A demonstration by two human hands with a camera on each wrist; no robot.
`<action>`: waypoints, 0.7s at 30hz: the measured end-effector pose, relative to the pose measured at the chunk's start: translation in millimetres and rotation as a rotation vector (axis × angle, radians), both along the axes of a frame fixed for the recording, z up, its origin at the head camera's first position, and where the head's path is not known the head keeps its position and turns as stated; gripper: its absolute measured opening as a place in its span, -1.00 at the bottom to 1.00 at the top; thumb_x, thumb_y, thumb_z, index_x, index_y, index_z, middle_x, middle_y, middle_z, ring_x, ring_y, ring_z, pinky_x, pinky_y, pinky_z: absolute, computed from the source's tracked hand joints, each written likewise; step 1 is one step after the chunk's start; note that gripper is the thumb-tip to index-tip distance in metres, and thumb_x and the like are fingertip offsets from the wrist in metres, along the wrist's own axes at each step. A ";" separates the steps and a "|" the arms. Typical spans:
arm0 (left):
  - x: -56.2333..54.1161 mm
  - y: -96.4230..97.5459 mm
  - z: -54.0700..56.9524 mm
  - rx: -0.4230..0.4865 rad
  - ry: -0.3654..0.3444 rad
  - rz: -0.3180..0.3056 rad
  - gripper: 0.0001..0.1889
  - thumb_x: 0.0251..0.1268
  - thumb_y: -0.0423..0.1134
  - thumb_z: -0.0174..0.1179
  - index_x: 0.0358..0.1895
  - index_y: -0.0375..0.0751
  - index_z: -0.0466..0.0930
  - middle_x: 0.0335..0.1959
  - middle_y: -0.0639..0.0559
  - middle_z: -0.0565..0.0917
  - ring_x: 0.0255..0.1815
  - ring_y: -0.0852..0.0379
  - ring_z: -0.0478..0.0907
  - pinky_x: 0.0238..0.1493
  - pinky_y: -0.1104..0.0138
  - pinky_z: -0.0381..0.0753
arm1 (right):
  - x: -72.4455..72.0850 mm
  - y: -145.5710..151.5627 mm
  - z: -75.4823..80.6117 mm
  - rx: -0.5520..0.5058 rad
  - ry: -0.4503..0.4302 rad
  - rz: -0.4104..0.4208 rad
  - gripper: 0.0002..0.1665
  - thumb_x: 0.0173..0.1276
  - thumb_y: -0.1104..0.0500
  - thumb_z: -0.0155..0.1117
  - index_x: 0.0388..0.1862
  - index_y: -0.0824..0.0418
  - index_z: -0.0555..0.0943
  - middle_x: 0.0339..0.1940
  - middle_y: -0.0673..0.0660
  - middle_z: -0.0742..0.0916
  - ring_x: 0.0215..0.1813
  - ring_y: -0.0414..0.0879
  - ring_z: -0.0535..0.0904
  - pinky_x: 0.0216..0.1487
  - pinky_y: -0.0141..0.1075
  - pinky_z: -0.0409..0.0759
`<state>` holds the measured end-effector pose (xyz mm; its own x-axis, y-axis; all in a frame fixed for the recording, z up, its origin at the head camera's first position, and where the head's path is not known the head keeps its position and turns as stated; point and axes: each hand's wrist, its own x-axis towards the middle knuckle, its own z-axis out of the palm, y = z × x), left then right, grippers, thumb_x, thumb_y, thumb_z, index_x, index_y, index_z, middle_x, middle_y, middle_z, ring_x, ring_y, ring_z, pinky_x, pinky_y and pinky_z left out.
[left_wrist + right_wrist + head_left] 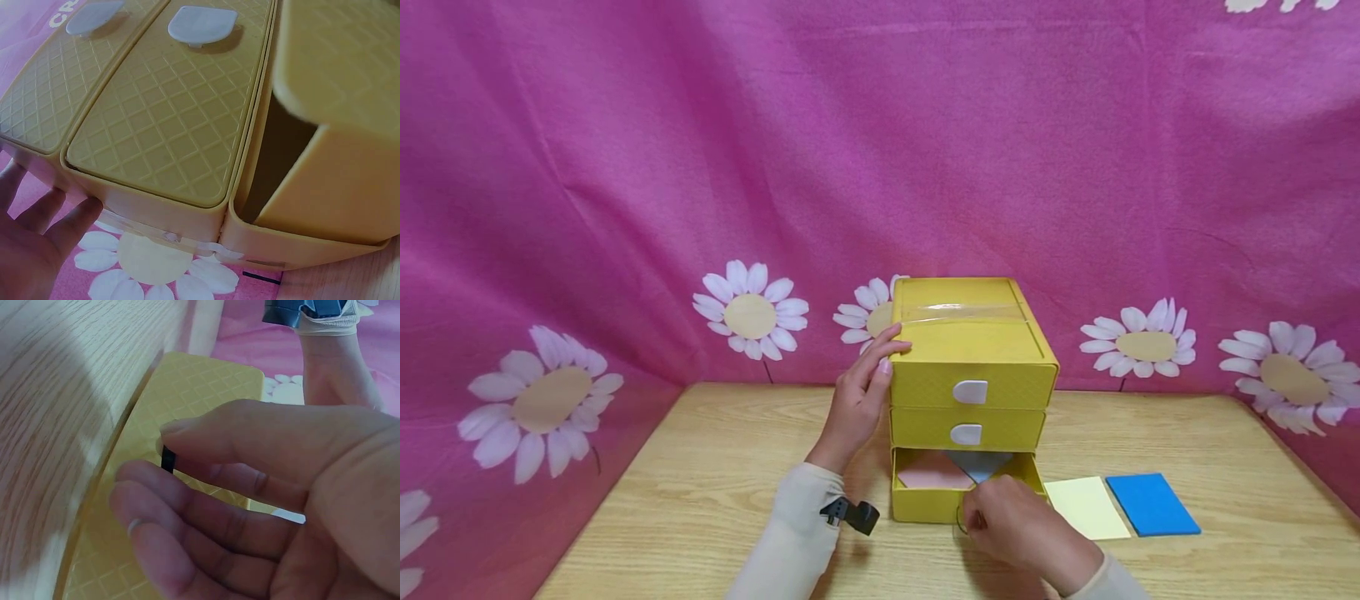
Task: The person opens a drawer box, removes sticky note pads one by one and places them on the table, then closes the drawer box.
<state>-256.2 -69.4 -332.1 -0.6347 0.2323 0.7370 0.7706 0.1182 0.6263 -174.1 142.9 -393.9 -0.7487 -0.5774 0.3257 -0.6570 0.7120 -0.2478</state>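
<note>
A yellow drawer unit [962, 346] stands on the table with its bottom drawer [925, 505] pulled out. Inside that drawer lie a pink paper piece [932, 472] and a grey-blue one [983, 463]. Fingers spread, my left hand [853, 404] rests against the unit's left side near the top; the left wrist view has its fingertips at the casing's edge. At the drawer's front is my right hand [1011, 517]. Between its thumb and index finger it pinches a thin black loop [168, 460], most of which the fingers hide.
Right of the unit lie a pale yellow note pad [1090, 507] and a blue square pad [1153, 504]. Both upper drawers, with white tabs [970, 392], are closed. A pink flowered cloth [880, 150] hangs behind the wooden table [662, 517].
</note>
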 end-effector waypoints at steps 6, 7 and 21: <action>0.9 0.2 0.6 -0.003 -0.002 0.008 -0.69 0.47 -0.45 -0.15 0.13 -0.34 0.52 0.36 -0.19 0.40 0.44 -0.03 0.23 0.43 0.24 0.18 | 2.6 0.3 1.9 0.027 -0.021 -0.002 -0.56 -0.25 0.44 0.26 -0.88 -0.01 0.29 -0.74 -0.28 0.22 -0.62 -0.38 0.07 -0.64 -0.51 0.02; 1.2 0.2 0.8 -0.003 -0.003 0.008 -0.69 0.47 -0.45 -0.15 0.13 -0.34 0.52 0.36 -0.19 0.39 0.44 -0.02 0.23 0.43 0.24 0.18 | 3.1 0.1 2.5 0.028 -0.025 -0.004 -0.55 -0.25 0.45 0.25 -0.88 -0.01 0.28 -0.74 -0.28 0.21 -0.62 -0.37 0.06 -0.64 -0.51 0.01; 1.6 -0.1 0.2 -0.009 -0.008 0.008 -0.69 0.48 -0.45 -0.15 0.13 -0.34 0.51 0.36 -0.19 0.39 0.44 -0.03 0.24 0.42 0.23 0.19 | 10.7 -1.9 7.0 0.040 -0.128 -0.008 -0.60 -0.21 0.46 0.21 -0.87 -0.01 0.37 -0.77 -0.29 0.28 -0.65 -0.38 0.12 -0.66 -0.50 0.10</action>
